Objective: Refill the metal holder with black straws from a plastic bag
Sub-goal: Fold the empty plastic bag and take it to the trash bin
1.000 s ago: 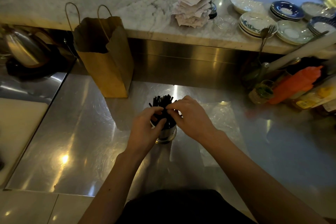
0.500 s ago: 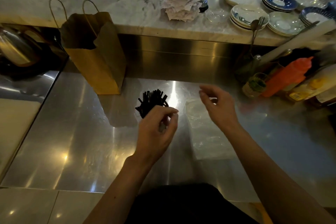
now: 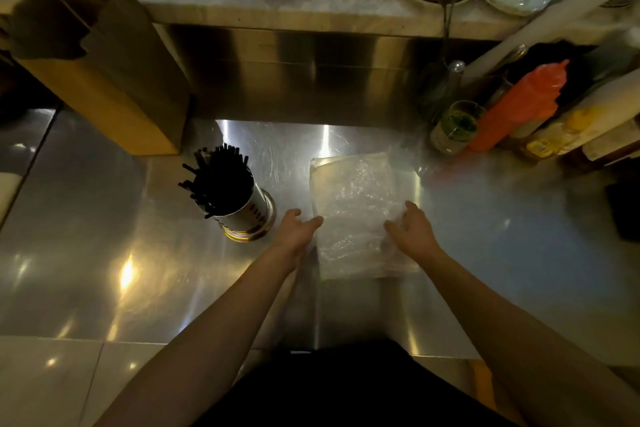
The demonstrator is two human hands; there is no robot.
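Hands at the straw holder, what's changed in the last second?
Both hands let go of the black straws in the metal holder and moved right to the plastic bag: left hand at its left edge, right hand on top, grip unclear. Holder and bag stayed put on the counter.

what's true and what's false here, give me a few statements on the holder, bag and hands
1. The holder stands upright with straws in it. True.
2. The plastic bag lies right of the holder. True.
3. The left hand grips the holder. False: it is at the plastic bag's left edge, off the holder.
4. The right hand holds straws. False: it touches the plastic bag.
5. The paper bag lies flat. False: it stands upright.
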